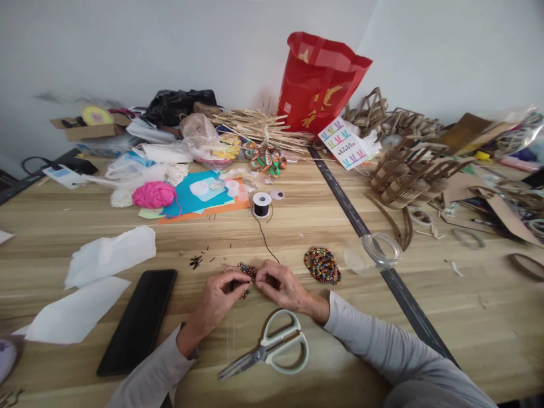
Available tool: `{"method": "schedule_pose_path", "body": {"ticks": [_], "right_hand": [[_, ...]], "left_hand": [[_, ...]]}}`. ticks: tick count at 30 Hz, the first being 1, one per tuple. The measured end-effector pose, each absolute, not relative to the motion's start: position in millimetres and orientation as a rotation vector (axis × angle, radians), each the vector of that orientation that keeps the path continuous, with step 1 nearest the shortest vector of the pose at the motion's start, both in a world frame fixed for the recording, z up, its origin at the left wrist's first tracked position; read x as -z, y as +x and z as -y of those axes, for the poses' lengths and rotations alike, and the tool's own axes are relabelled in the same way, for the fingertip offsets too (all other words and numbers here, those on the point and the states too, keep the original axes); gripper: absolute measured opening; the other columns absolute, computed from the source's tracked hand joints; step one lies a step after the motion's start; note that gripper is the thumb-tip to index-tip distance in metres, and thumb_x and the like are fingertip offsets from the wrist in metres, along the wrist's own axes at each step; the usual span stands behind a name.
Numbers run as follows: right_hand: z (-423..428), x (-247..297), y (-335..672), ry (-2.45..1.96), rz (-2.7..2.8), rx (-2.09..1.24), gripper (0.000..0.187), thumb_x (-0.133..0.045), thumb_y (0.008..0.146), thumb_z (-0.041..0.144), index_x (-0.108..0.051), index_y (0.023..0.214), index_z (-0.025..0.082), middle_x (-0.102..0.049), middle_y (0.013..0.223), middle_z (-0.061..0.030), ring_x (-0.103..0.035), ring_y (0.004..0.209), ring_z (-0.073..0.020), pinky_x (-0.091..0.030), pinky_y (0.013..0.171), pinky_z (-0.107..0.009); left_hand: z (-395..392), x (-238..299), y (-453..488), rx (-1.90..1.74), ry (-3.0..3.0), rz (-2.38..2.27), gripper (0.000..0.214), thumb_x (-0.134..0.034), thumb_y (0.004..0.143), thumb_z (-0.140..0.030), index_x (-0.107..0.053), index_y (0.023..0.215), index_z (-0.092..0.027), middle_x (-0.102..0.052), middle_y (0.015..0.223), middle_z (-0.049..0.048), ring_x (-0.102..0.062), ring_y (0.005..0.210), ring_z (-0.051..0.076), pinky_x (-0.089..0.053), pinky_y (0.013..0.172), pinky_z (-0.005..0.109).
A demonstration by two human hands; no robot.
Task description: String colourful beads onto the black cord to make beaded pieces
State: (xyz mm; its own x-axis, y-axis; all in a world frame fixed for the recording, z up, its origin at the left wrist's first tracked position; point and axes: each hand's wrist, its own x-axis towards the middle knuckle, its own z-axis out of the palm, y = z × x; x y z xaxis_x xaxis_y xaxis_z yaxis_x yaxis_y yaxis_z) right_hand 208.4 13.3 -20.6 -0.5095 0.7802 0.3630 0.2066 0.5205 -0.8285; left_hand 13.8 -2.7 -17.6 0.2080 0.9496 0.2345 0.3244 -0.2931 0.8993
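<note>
Over the table's middle, the fingertips of my left hand (219, 294) and my right hand (283, 285) nearly meet, both pinched. A string of small dark, multicoloured beads (246, 271) is at my left fingertips, partly covered by them. Thin black cord (267, 243) runs from a white-ended spool (262, 205) down to my right hand, where its end is hidden. Right of that hand lies a coiled heap of colourful bead strings (322, 265). Scissors with pale green handles (272, 348) rest in front of me, blades slightly apart. Short black cord scraps (196, 262) are scattered beyond my left hand.
A black phone (138, 322) and white paper sheets (110, 256) lie to the left. Farther back are pink yarn (153, 195), blue paper (182, 195) and a red bag (321, 85). Small woven baskets (403, 178) and a clear tape roll (381, 249) occupy the right.
</note>
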Motion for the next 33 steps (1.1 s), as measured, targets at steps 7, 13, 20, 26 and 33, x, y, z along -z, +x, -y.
{"method": "schedule_pose_path", "body": {"ticks": [7, 13, 20, 26, 33], "right_hand": [[-12.2, 17.6, 208.5, -0.771, 2.017, -0.962, 0.009, -0.052, 0.087, 0.02, -0.057, 0.08, 0.016, -0.054, 0.075, -0.0028, -0.051, 0.066, -0.013, -0.042, 0.061, -0.024], [-12.9, 18.2, 207.4, -0.778, 2.021, -0.949, 0.009, -0.053, 0.086, 0.019, -0.057, 0.079, 0.016, -0.053, 0.073, -0.0021, -0.05, 0.065, -0.0124, -0.041, 0.059, -0.023], [-12.6, 18.6, 207.7, -0.778, 2.034, -0.953, 0.009, -0.053, 0.087, 0.02, -0.056, 0.079, 0.017, -0.054, 0.073, -0.0024, -0.05, 0.065, -0.0132, -0.042, 0.06, -0.024], [-12.8, 17.9, 207.8, -0.776, 2.034, -0.951, 0.009, -0.052, 0.087, 0.02, -0.056, 0.079, 0.017, -0.054, 0.073, -0.0025, -0.051, 0.066, -0.0136, -0.042, 0.06, -0.025], [-13.1, 18.6, 207.0, -0.774, 2.036, -0.964, 0.009, -0.053, 0.087, 0.019, -0.056, 0.079, 0.017, -0.054, 0.074, -0.0029, -0.051, 0.065, -0.0137, -0.042, 0.06, -0.025]], "left_hand": [[3.6, 14.7, 13.9, -1.066, 1.738, -1.212, 0.008, -0.065, 0.075, -0.018, -0.073, 0.075, -0.017, -0.073, 0.078, 0.0056, -0.067, 0.076, 0.018, -0.053, 0.069, 0.027], [3.1, 16.2, 14.3, -1.075, 1.732, -1.161, 0.008, -0.065, 0.075, -0.017, -0.072, 0.075, -0.016, -0.072, 0.076, 0.0057, -0.067, 0.075, 0.018, -0.053, 0.069, 0.027], [2.5, 16.5, 13.1, -1.056, 1.774, -1.149, 0.008, -0.064, 0.076, -0.017, -0.072, 0.076, -0.016, -0.073, 0.076, 0.0058, -0.067, 0.075, 0.018, -0.053, 0.068, 0.027], [2.0, 16.9, 13.4, -1.083, 1.808, -1.135, 0.008, -0.064, 0.077, -0.018, -0.072, 0.076, -0.017, -0.073, 0.075, 0.0053, -0.067, 0.074, 0.018, -0.053, 0.069, 0.028], [2.6, 15.6, 14.5, -1.078, 1.81, -1.13, 0.008, -0.064, 0.076, -0.016, -0.072, 0.075, -0.016, -0.074, 0.075, 0.0056, -0.067, 0.074, 0.018, -0.053, 0.069, 0.028]]}}
